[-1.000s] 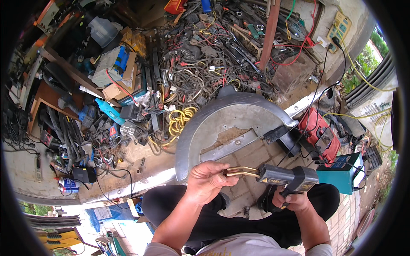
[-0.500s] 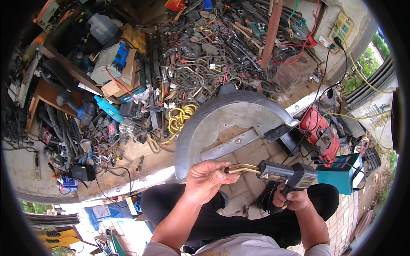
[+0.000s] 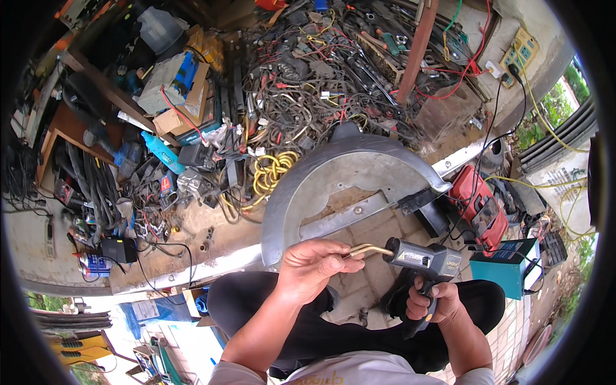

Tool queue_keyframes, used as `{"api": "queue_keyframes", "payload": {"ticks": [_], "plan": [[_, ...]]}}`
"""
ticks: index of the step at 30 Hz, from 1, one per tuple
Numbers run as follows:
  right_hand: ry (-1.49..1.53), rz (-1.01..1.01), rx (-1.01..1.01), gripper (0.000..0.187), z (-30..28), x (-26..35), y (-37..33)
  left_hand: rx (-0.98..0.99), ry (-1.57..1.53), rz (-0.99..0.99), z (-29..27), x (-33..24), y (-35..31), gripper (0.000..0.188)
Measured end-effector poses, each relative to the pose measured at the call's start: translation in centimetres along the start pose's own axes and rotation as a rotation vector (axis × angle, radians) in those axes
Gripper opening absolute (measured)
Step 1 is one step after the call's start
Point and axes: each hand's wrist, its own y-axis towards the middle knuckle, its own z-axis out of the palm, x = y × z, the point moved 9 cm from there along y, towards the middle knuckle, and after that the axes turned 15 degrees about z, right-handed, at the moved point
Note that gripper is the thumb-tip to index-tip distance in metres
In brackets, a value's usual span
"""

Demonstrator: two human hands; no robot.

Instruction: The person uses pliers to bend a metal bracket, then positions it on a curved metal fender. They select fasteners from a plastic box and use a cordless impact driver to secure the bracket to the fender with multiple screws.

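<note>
My right hand [image 3: 433, 301] grips the handle of a black hot stapler gun [image 3: 417, 255] used for plastic, held sideways above my lap. From its nose two bent brass prongs [image 3: 372, 248] reach left. At their tips, my left hand [image 3: 307, 271] is closed in a pinch; whatever lies between the fingertips is too small to make out. Just beyond both hands stands a large grey curved plastic fender [image 3: 289, 186], its open side facing the gun. A metal strip [image 3: 346, 217] spans its inside.
A heap of wires and tools [image 3: 301, 96] covers the bench behind the fender. To the right are a red case [image 3: 478, 208] and a teal box [image 3: 507, 266] with cables. A power strip [image 3: 518, 56] hangs at the far right. A yellow cord coil [image 3: 273, 170] lies beside the fender.
The gun has turned in my right hand, so its handle now points more downward, and it has shifted slightly left. My left hand stays at the prong tips, a little farther right.
</note>
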Motion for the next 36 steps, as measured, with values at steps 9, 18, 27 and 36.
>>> {"api": "queue_keyframes", "payload": {"ticks": [9, 18, 27, 36], "plan": [[0.020, 0.040, 0.016, 0.033, 0.3, -0.4, 0.2, 0.035, 0.044, -0.114, -0.1, -0.3, 0.0, 0.017], [0.001, 0.089, 0.016, 0.034, 0.2, -0.9, -0.1, 0.047, 0.058, -0.224, 0.0, -0.7, -0.2, 0.013], [0.030, 0.118, 0.082, 0.036, 0.2, -1.5, -0.1, 0.105, 0.044, -0.202, 1.2, 0.1, -0.1, 0.015], [0.002, 0.151, 0.137, 0.038, 0.5, -2.1, 0.8, 0.046, 0.015, -0.225, 1.1, -0.4, -0.7, 0.013]]}}
